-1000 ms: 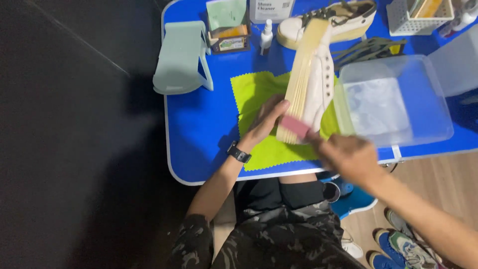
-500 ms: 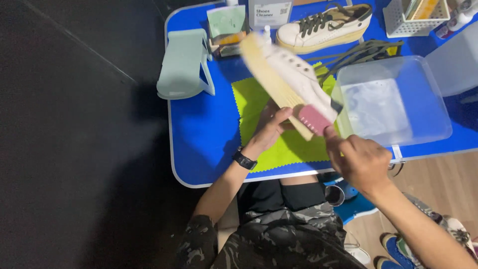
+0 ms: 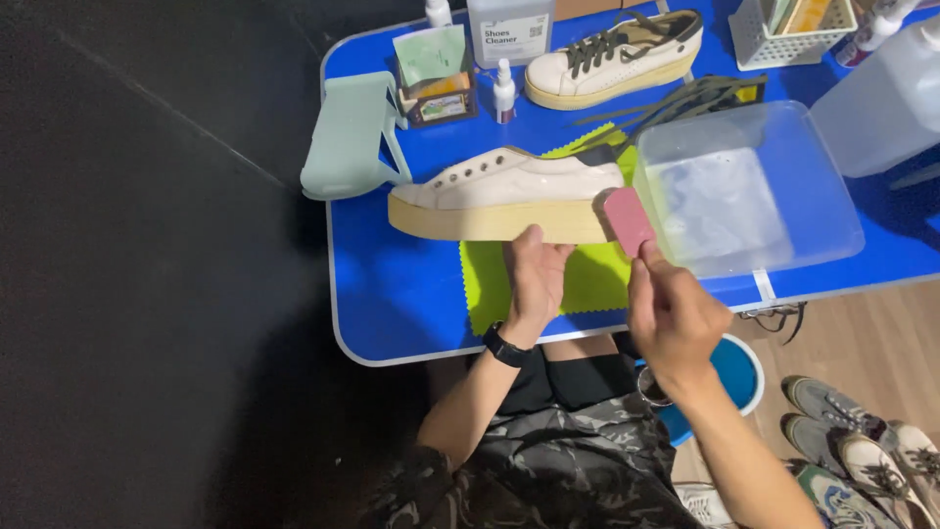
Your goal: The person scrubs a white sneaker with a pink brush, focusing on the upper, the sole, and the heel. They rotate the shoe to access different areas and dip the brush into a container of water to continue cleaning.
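Head view: left hand point(image 3: 537, 284) fingers grip the shoe point(image 3: 504, 194) by its sole, sideways above the desk point(image 3: 392, 294); right hand point(image 3: 676, 318) fingers pinch a pink eraser point(image 3: 628, 221) at its heel; shoe looks light, stiff-soled; best held underneath.

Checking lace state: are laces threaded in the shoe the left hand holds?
No: the held shoe shows bare eyelets, while the left hand grips its sole from below.
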